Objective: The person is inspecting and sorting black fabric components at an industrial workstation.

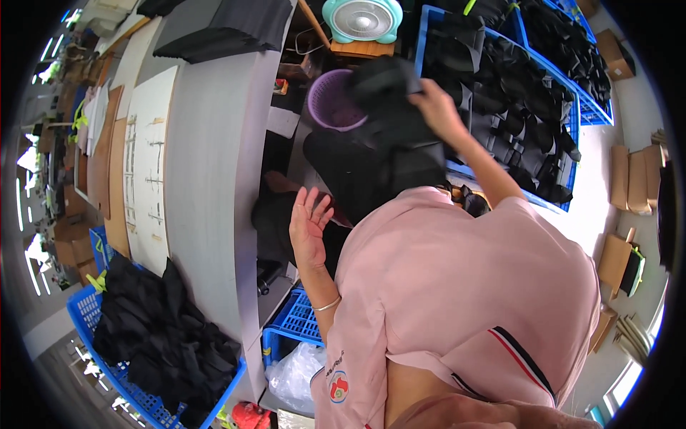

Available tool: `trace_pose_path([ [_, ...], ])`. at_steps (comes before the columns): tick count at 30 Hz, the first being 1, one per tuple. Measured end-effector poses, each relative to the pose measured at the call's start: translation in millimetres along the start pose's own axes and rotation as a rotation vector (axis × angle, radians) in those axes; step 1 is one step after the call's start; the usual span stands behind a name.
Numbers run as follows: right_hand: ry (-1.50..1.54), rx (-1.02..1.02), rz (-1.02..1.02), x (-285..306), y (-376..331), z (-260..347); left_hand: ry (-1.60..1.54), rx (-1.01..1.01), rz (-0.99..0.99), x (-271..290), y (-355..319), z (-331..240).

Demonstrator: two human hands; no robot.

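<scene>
My right hand (437,109) is closed on the edge of a black fabric piece (389,93), which hangs blurred over my lap beside the purple basket (334,100). More black fabric (421,166) lies just below it. My left hand (309,229) is raised near the table's edge with its fingers apart and nothing in it. Under that hand are my dark-clothed legs (343,168). To the right of my right hand stands a blue crate (577,143) filled with black and grey fabric pieces (507,100).
A long grey table (207,164) runs along my left, with a stack of dark sheets (221,28) at its far end. A blue basket (86,307) of black cloth stands at the near left. A turquoise fan (362,20) sits ahead. Below my left arm is a blue stool-like crate (299,318).
</scene>
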State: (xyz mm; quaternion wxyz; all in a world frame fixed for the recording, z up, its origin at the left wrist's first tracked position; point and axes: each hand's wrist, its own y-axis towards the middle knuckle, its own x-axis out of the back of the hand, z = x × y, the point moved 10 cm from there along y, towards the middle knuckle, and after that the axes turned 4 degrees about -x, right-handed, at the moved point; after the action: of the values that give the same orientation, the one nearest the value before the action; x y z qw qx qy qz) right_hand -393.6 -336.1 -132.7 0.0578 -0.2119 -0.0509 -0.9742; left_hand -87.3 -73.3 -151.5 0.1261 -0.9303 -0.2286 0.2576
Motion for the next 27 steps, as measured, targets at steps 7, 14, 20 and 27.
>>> trace_pose_path([
  [7,-1.164,-0.199,-0.28,98,-24,-113,0.05,0.108,-0.192,54,-17,38],
  [14,-0.835,-0.474,-0.137,38,-70,-292,-0.008,0.131,-0.249,67,-34,51],
  [20,-0.841,-0.819,0.232,8,-61,-428,0.133,0.158,-0.268,57,-30,51],
  [27,-0.777,-0.683,0.131,26,-47,-374,0.515,-0.53,-0.698,122,-52,-82],
])
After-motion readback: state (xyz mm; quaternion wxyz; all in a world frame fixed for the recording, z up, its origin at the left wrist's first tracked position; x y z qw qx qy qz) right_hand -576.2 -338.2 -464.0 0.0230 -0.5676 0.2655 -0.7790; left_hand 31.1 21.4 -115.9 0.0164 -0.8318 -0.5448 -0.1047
